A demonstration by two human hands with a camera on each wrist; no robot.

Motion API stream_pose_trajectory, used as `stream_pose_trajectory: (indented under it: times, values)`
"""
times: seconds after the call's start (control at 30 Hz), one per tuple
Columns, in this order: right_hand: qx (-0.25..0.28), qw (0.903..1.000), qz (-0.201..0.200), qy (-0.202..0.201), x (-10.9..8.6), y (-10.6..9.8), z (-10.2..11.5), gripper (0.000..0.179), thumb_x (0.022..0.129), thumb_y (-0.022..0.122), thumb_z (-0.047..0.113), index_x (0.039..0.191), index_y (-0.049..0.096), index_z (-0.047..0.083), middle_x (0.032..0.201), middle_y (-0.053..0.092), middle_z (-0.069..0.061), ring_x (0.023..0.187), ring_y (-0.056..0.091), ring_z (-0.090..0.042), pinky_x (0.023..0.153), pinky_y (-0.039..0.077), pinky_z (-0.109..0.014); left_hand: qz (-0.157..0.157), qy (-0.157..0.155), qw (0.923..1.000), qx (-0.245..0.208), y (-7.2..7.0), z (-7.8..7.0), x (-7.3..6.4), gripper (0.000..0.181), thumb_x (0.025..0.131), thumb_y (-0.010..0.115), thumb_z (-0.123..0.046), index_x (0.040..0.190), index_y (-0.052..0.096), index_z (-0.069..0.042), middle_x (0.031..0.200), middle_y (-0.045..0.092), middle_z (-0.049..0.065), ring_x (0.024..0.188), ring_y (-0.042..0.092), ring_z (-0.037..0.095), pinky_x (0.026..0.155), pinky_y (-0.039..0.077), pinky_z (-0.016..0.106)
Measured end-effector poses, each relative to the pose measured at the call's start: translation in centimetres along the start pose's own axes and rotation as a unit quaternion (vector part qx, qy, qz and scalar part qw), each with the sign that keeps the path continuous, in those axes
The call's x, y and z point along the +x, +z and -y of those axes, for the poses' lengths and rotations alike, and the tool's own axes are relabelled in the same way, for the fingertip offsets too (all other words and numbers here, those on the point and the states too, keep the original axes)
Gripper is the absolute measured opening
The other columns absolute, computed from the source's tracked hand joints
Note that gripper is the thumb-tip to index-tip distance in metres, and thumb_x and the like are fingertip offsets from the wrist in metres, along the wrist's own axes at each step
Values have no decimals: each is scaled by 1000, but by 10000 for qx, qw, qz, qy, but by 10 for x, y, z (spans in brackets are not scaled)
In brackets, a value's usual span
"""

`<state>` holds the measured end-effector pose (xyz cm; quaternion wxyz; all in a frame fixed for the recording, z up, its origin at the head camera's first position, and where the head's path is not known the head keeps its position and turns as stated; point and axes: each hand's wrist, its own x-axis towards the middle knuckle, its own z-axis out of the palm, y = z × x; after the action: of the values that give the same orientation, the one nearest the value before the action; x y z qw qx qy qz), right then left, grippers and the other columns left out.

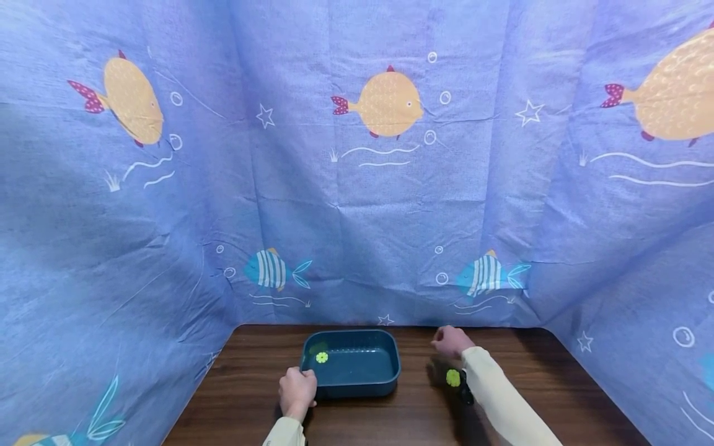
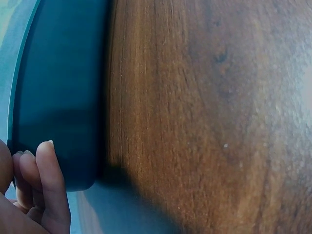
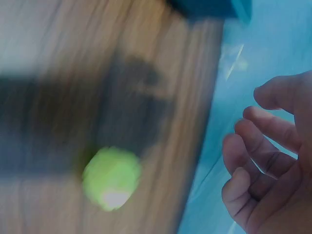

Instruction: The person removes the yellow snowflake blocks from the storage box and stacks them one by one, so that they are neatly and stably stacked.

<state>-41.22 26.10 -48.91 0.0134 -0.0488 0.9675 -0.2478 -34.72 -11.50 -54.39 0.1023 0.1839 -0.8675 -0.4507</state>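
My left hand [image 1: 297,390] grips the near left corner of a dark teal rectangular tray [image 1: 357,391], thumb and fingers pinching its rim in the left wrist view. Inside the tray, toward its left end, lies a small yellow-green flower-shaped piece [image 1: 321,357]. To the tray's right, my right hand [image 1: 453,342] hovers over the back of the table, fingers loosely bent with nothing between them in the right wrist view. A second yellow-green flower-shaped piece [image 1: 453,378] shows beside the right wrist; it is blurred in the right wrist view, low over or on the wood.
The dark brown wooden table [image 1: 413,421] carries the tray. A blue fabric curtain [image 1: 385,235] printed with fish and stars closes off the back and both sides. A black wrist device [image 1: 466,391] sits under the right sleeve.
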Motion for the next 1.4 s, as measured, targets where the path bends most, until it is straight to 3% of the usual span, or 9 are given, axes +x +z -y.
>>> stream_pose_trajectory:
  times: [0.3,0.47,0.57,0.63,0.77,0.9,1.03,1.13,1.4]
  values:
    - [-339,9967,-21,-731,33,17,112,14,92,69,22,96,71,9,93,70,-5,84,64,-20,76,54,-39,-18,-47,10000,-32,1,1,4,23,92,47,-13,83,63,2,63,60,10,39,59,16,50,50,30]
    - [-309,9923,447,-1115,36,36,161,18,94,65,20,78,67,12,68,58,2,61,49,-13,62,47,-35,-94,46,9999,-13,0,2,4,23,91,48,-13,75,60,-3,60,59,8,37,57,15,51,50,31]
    - [-432,9887,705,-1248,38,56,180,20,93,65,20,75,69,13,64,56,4,57,45,-11,59,44,-31,-127,175,9997,84,-1,1,4,24,91,49,-14,70,58,-5,58,58,7,36,56,15,51,49,32]
    - [-519,9866,889,-1263,36,72,192,14,93,66,21,87,74,12,77,65,3,66,54,-10,65,49,-31,-132,197,9997,116,-1,0,4,24,91,50,-14,70,58,-5,58,58,7,36,56,16,49,48,32]
    - [-746,9817,1125,-1341,30,111,203,17,94,65,23,96,74,9,84,66,-1,68,54,-11,66,50,-29,-124,155,9998,100,-1,0,3,25,91,53,-15,71,60,-2,58,57,8,35,55,16,46,48,31]
    - [-1100,9822,971,-1169,21,135,209,28,97,59,27,109,73,6,100,72,-8,85,64,-20,86,57,-38,-123,170,9997,84,-1,1,1,25,90,54,-15,70,60,-3,58,58,8,35,55,16,45,48,31]
    - [-1337,9816,794,-1112,15,146,214,37,102,52,33,126,70,11,126,70,-7,119,64,-30,104,49,-51,-171,205,9996,85,1,0,1,22,88,52,-13,69,58,-4,57,58,8,34,54,14,44,48,30]
    - [-1463,9800,871,-1030,16,152,213,40,103,47,36,131,67,15,137,65,-3,131,57,-30,110,43,-53,-178,260,9995,13,3,0,2,20,87,52,-13,71,58,-4,59,58,8,33,53,13,44,49,30]
    - [-1311,9840,1072,-560,24,155,208,51,102,46,49,124,71,10,130,69,-9,128,59,-32,114,36,-58,-202,178,9996,60,4,1,6,19,87,52,-12,71,58,-4,60,58,8,33,54,13,45,48,30]
